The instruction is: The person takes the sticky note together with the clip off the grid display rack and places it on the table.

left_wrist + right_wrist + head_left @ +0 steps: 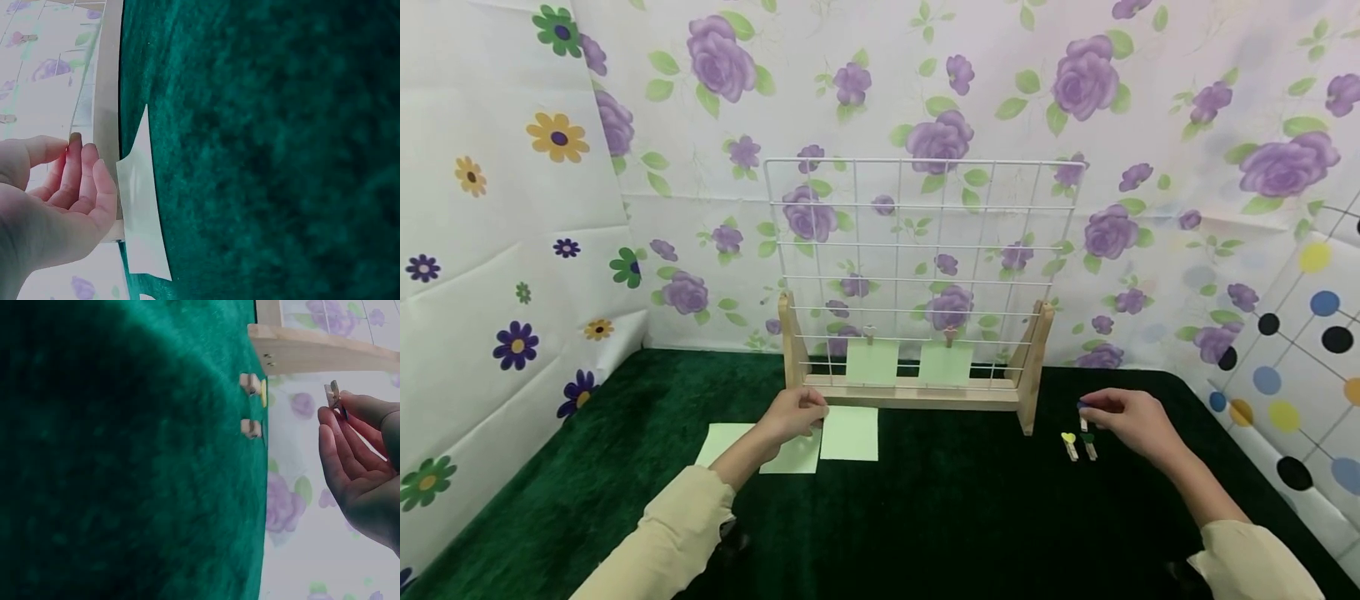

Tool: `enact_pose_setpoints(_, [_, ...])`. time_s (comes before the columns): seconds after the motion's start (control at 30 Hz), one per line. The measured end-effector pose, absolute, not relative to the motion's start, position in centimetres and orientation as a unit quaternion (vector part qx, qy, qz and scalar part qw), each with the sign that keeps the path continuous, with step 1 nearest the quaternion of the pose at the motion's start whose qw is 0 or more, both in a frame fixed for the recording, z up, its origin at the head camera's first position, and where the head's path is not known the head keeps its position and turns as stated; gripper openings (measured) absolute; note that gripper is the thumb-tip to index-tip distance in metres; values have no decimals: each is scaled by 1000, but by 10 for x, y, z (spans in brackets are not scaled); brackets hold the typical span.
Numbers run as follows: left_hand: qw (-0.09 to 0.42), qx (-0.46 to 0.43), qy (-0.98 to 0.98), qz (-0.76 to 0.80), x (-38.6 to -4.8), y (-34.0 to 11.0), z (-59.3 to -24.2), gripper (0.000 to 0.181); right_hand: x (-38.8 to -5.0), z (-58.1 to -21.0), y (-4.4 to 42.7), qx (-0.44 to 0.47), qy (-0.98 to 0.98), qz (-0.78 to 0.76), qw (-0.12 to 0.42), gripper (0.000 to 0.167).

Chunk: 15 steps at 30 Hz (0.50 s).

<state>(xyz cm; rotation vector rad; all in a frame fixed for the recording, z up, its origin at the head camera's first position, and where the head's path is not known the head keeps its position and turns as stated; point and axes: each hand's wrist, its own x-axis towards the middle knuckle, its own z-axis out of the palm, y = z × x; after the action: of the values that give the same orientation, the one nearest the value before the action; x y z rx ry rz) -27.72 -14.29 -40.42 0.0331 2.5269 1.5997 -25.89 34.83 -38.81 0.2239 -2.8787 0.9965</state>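
My left hand pinches a pale green sheet of paper by its edge between thumb and fingertips. The sheet appears nearly edge-on in the left wrist view, raised off the cloth. Under and beside that hand, more green sheets lie on the table. At the right, my right hand pinches a small wooden clothespin with a blue decoration, held above the cloth. Below its fingertips lie a clothespin with a yellow heart and one with a dark green top.
A white wire grid stands in a wooden base at the back. Two green sheets, one left and one right, hang low on it from clothespins. Dark green cloth covers the table; flowered sheeting surrounds it.
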Motion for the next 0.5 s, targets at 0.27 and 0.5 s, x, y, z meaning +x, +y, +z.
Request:
enact_pose_setpoints(0.27, [102,6,852,513,-276,-140,-410,10,-259,-402,372,63,-944,325,13,36])
enact_pose_setpoints(0.5, [106,5,855,507,-276,-138,-412,9,-262,-407,386,38,-942,333,-28,39])
